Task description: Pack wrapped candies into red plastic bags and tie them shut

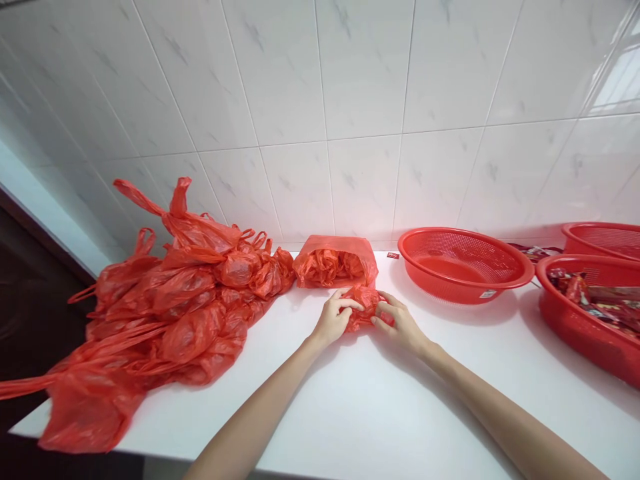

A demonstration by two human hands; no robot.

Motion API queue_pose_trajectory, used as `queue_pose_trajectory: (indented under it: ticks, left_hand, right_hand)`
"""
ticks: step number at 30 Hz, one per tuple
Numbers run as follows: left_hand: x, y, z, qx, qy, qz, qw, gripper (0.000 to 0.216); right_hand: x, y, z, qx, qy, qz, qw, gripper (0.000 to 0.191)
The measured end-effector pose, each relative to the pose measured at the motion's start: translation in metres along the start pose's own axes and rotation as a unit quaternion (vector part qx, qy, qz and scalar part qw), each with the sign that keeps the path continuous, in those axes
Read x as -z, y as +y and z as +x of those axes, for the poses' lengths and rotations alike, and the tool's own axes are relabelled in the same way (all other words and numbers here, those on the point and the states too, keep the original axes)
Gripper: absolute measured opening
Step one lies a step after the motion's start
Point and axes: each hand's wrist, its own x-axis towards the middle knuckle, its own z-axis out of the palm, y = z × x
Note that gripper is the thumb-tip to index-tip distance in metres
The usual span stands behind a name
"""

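Note:
A crumpled red plastic bag (pixel 361 301) is held between my two hands, just above the white table (pixel 345 413). My left hand (pixel 336 319) pinches its left side with thumb and forefinger. On the other side, my right hand (pixel 397 320) has its fingers closed on the bag's edge. Right behind my hands lies a larger red bag (pixel 345 244), its mouth facing me, with several crumpled red bags (pixel 330 265) inside. Whether anything is inside the bag I hold cannot be made out.
A heap of filled red plastic bags (pixel 195 320) covers the table's left side. To the right stands a red mesh basket (pixel 465 283). Farther right, another red basket (pixel 580 320) holds wrapped packets, with a third basket (pixel 605 233) behind. A tiled wall (pixel 360 180) closes off the back.

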Motion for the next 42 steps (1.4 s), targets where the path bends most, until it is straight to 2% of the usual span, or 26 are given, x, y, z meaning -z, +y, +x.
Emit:
queue_pose_trajectory:
  ticks: [3,6,9,12,15,17,20,23,25,28,30,33,36,39,42]
  left_hand:
    - [-0.003,0.004,0.001,0.021,-0.017,-0.055,0.998,0.040]
    - [-0.006,0.006,0.001,0.032,-0.033,-0.089,0.995,0.040]
    - [-0.002,0.004,0.002,0.024,-0.038,-0.042,0.998,0.045]
    - [0.011,0.000,0.004,-0.015,-0.021,0.108,0.994,0.044]
    - [0.025,-0.006,0.004,-0.007,-0.021,0.246,0.969,0.045]
    - [0.030,-0.009,0.004,0.009,-0.036,0.282,0.959,0.052]
    - [0.030,-0.013,0.004,-0.011,-0.042,0.262,0.964,0.063]
    - [0.022,-0.011,0.002,-0.045,-0.030,0.201,0.978,0.060]
    - [0.015,-0.007,0.000,-0.043,-0.024,0.160,0.986,0.044]
    - [0.007,0.000,-0.003,-0.017,-0.022,0.136,0.990,0.013]
    - [0.003,0.002,-0.005,-0.016,-0.031,0.138,0.990,0.004]
    - [0.002,0.007,-0.007,-0.016,-0.067,0.159,0.985,0.023]
    - [0.007,0.014,-0.009,0.041,-0.130,0.210,0.968,0.038]
    - [0.016,0.021,-0.008,0.095,-0.189,0.230,0.950,0.061]
    - [0.024,0.023,-0.005,0.094,-0.194,0.224,0.951,0.070]
  right_hand:
    - [-0.003,-0.008,0.000,-0.005,-0.015,0.091,0.996,0.025]
    - [-0.005,-0.010,-0.001,-0.031,-0.009,0.103,0.994,0.030]
    - [-0.003,-0.007,-0.002,-0.063,0.021,0.050,0.997,0.019]
    - [0.008,0.000,-0.003,-0.096,0.057,-0.046,0.993,0.044]
    - [0.021,0.006,-0.005,-0.132,0.084,-0.160,0.975,0.060]
    - [0.025,0.009,-0.006,-0.143,0.087,-0.212,0.963,0.064]
    - [0.025,0.011,-0.008,-0.123,0.073,-0.261,0.955,0.068]
    - [0.023,0.006,-0.008,-0.096,0.057,-0.234,0.966,0.065]
    - [0.022,0.000,-0.007,-0.093,0.053,-0.188,0.976,0.053]
    - [0.021,-0.010,-0.006,-0.091,0.047,-0.146,0.984,0.025]
    - [0.019,-0.014,-0.007,-0.081,0.032,-0.158,0.984,0.024]
    - [0.016,-0.020,-0.007,-0.081,0.012,-0.247,0.965,0.024]
    - [0.019,-0.027,-0.005,-0.146,-0.015,-0.342,0.928,0.019]
    - [0.028,-0.033,-0.003,-0.230,-0.055,-0.369,0.899,0.033]
    - [0.038,-0.032,-0.003,-0.267,-0.070,-0.358,0.892,0.038]
